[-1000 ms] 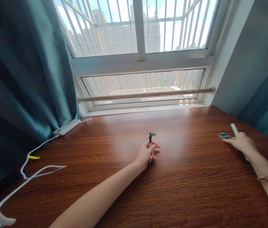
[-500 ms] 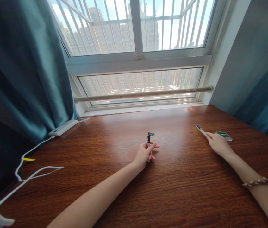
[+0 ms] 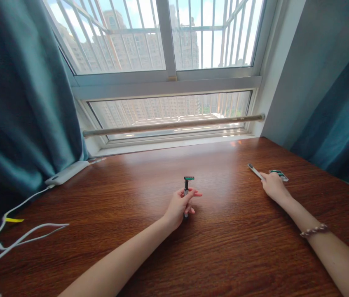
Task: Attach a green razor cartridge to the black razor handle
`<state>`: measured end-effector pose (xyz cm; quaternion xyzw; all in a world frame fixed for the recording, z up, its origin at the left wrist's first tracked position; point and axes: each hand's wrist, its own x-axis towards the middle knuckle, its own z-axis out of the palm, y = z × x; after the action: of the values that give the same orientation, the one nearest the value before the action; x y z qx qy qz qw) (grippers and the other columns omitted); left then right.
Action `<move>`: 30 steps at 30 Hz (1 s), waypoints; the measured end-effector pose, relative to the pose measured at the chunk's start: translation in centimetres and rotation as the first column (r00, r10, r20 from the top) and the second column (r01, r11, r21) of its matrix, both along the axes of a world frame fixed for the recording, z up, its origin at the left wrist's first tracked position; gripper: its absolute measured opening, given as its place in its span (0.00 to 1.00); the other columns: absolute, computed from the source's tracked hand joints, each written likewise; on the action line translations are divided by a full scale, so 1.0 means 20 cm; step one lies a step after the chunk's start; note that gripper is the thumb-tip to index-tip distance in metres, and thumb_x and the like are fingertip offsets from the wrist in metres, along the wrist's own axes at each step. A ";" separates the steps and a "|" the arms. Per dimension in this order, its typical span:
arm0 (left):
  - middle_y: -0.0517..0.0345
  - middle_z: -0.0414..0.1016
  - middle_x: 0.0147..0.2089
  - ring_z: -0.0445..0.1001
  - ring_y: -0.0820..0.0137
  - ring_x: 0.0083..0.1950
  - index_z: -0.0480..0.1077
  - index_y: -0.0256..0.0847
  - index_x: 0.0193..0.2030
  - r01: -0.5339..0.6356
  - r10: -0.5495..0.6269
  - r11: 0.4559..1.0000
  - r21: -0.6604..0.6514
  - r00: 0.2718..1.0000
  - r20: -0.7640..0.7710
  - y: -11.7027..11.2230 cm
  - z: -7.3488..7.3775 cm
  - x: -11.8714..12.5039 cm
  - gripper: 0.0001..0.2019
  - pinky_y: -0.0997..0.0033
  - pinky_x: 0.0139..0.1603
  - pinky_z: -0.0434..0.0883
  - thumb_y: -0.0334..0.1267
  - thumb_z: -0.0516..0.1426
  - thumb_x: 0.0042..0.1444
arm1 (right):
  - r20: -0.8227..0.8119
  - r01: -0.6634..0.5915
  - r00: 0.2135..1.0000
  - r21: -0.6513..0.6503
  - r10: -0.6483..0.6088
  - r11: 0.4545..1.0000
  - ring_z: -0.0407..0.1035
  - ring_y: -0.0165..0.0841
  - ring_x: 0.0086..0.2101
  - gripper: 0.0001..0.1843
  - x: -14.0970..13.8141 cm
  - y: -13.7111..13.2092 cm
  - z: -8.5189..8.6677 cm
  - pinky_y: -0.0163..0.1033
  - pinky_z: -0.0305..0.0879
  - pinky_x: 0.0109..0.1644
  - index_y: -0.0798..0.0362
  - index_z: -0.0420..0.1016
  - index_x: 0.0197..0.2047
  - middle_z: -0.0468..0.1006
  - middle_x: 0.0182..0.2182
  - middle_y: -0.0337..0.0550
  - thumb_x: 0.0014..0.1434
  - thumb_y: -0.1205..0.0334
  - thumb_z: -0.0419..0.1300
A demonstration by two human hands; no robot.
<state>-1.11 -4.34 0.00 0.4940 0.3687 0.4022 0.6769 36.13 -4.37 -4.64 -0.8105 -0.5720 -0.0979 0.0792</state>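
Observation:
My left hand (image 3: 179,206) is closed around the handle of a razor (image 3: 186,192) and holds it upright above the middle of the wooden table (image 3: 131,185). The razor's black head with a green strip points up. Over on the right, my right hand (image 3: 274,186) pinches a slim white toothbrush-like stick (image 3: 255,171) with a dark tip, which slants away to the left. Just behind that hand lies a clear case (image 3: 281,175) with dark green pieces inside, partly covered by the fingers.
A white power strip (image 3: 69,173) lies along the table's left edge, with a white cable (image 3: 22,237) looping forward from it. A yellow tag (image 3: 14,220) lies by the cable. Blue curtains (image 3: 29,82) hang on both sides. A barred window and a rail (image 3: 174,125) stand behind the table.
My view has swung slightly to the right, so everything sits further left. The razor has turned a little, showing its head more from the front. Both hands keep their holds.

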 end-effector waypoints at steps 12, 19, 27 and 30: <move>0.71 0.41 0.10 0.42 0.84 0.10 0.55 0.37 0.17 0.249 -0.233 0.967 -0.060 0.953 0.195 -0.11 0.06 0.01 0.24 0.81 0.10 0.44 0.56 0.54 0.47 | 0.025 0.024 0.999 0.003 -0.024 1.000 0.64 0.41 0.35 0.18 0.03 -0.03 0.00 0.40 0.56 0.37 0.56 0.68 0.49 0.67 0.32 0.53 0.56 0.63 0.51; 0.71 0.42 0.11 0.41 0.83 0.12 0.57 0.37 0.20 0.219 -0.198 0.974 -0.061 0.948 0.249 -0.11 0.06 0.03 0.22 0.81 0.12 0.45 0.56 0.52 0.48 | -0.048 -0.365 0.897 0.485 0.440 0.795 0.63 0.37 0.39 0.15 -0.49 -0.17 0.24 0.41 0.59 0.45 0.56 0.65 0.49 0.68 0.37 0.49 0.58 0.64 0.50; 0.70 0.44 0.11 0.44 0.83 0.12 0.57 0.37 0.22 0.015 -0.003 0.998 -0.063 0.983 0.184 -0.11 0.06 0.04 0.23 0.81 0.13 0.51 0.58 0.51 0.48 | -0.054 -0.545 0.489 0.761 0.871 0.353 0.62 0.37 0.45 0.27 -1.17 -0.32 0.48 0.47 0.61 0.48 0.47 0.51 0.55 0.70 0.44 0.43 0.53 0.70 0.54; 0.70 0.45 0.11 0.43 0.83 0.12 0.58 0.37 0.23 -0.009 0.026 0.996 -0.088 0.980 0.199 -0.11 0.06 0.04 0.23 0.81 0.13 0.51 0.58 0.51 0.48 | -0.050 -0.543 0.516 0.753 0.855 0.372 0.58 0.40 0.49 0.31 -1.20 -0.28 0.42 0.51 0.58 0.51 0.46 0.47 0.58 0.68 0.47 0.44 0.53 0.70 0.54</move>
<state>-0.30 -6.55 1.11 0.4180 0.3203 0.4394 0.7278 12.14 -10.01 3.82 -0.3900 -0.7597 -0.0622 0.5167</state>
